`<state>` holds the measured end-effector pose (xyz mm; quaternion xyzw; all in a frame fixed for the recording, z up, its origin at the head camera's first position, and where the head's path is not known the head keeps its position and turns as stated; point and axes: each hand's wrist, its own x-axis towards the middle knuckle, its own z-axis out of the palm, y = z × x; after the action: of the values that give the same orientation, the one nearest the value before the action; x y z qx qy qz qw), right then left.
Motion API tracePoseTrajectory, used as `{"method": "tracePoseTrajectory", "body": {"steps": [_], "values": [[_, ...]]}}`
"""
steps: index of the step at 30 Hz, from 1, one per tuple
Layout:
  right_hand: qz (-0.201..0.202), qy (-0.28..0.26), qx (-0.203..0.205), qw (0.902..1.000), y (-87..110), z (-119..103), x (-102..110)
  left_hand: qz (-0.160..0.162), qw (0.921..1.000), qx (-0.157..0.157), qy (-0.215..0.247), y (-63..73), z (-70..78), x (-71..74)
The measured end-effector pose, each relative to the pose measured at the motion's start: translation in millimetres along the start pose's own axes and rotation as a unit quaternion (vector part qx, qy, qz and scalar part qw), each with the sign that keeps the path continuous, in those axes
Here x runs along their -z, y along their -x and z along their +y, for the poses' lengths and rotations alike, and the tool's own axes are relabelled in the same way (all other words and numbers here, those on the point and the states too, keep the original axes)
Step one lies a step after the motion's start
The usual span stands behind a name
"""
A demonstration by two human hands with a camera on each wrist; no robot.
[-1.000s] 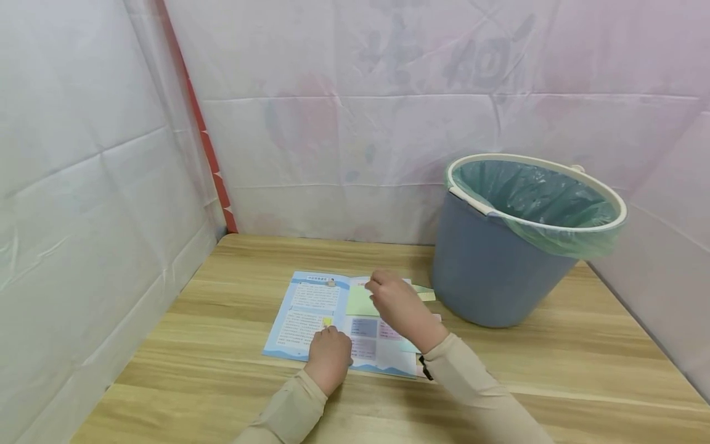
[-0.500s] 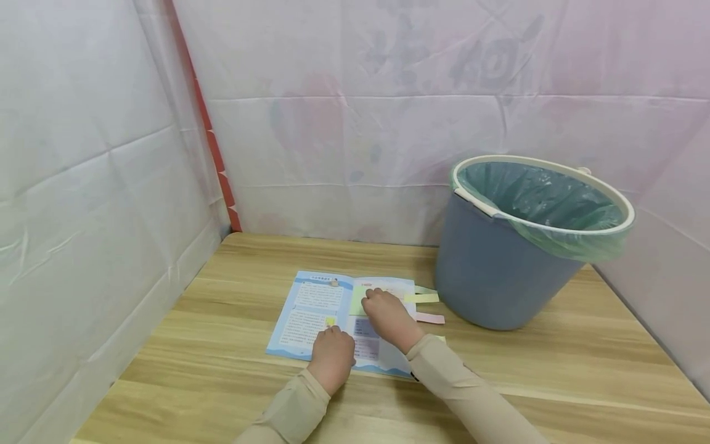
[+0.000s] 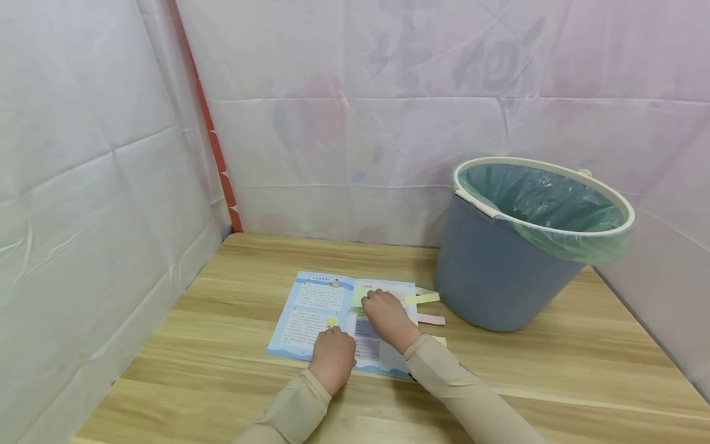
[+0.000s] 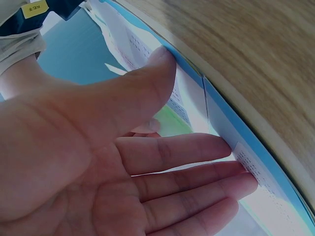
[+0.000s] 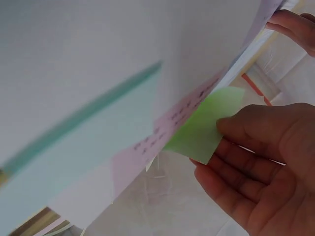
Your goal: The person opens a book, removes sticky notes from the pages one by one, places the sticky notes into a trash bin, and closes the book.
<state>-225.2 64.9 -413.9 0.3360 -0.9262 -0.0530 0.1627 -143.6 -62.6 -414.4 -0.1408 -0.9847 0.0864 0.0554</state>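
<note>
An open booklet (image 3: 310, 308) lies on the wooden table in the head view. My left hand (image 3: 333, 354) rests on its lower edge near the spine; the left wrist view shows the extended fingers (image 4: 187, 147) over the page. With thumb and fingers, my right hand (image 3: 390, 317) pinches a light green sticky note (image 5: 204, 130) on the right-hand page. In the right wrist view the note bends away from the page, and a pale blue-green note (image 5: 98, 130) lies on the paper beside it. A small yellow sticky note (image 3: 331, 322) is on the left-hand page.
Yellow (image 3: 423, 298) and pink paper strips (image 3: 431, 319) stick out past the booklet's right edge. A grey-blue bucket (image 3: 488, 277) with a green plastic liner stands at the back right. White sheeting (image 3: 277, 142) hangs behind and beside the table.
My right hand has come down from above the green note toward me and now pinches it, with the note's lower part lifting. My left hand stays on the booklet's lower edge.
</note>
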Motion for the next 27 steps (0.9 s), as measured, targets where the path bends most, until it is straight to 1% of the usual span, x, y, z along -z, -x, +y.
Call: {"method": "tracePoseTrajectory", "body": {"steps": [5,12,18,27], "values": [[-0.009,0.004,-0.023,0.9997,-2.8,-1.4,-1.3,-0.001,1.0,0.001,0.001,0.4,1.1,0.8],[-0.002,-0.001,-0.066,0.9978,-4.2,0.1,-2.2,0.004,1.0,0.002,0.001,0.0,1.9,0.9],[-0.012,-0.019,-0.105,0.9942,-5.0,1.4,0.3,0.003,1.0,0.002,0.002,-0.7,1.4,-0.2],[0.002,-0.026,-0.136,0.9904,-6.5,5.7,1.7,-0.011,0.9999,0.003,0.004,-1.6,0.6,-0.3]]}}
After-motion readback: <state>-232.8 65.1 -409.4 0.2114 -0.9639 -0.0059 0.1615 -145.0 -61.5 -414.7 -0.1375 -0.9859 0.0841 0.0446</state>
